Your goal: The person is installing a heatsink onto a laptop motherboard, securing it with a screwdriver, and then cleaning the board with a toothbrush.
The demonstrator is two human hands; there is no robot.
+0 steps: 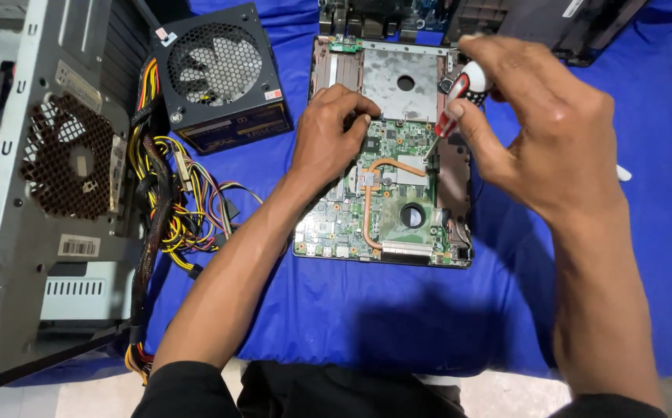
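Lying on its side at the left of the blue-covered desk [398, 325] is a grey computer case [18, 201], with a black power supply [220, 77] and its yellow wire bundle [173, 209] just beside it. Sitting open at the centre is a laptop base [390, 155], its green circuit board [382, 201] exposed, where the left hand [328, 135] is pressing curled fingers, grasping nothing. Gripping a red-and-white screwdriver [454, 101] is the right hand [545, 131], its tip touching the board's right edge.

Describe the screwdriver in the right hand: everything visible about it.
The screwdriver has a red handle with a white and black-patterned butt end and a thin metal shaft. It stands tilted, handle up toward the right, tip down on the right edge of the green laptop motherboard. The right hand grips the handle with thumb and fingers, which cover much of it. The tip itself is too small to make out.
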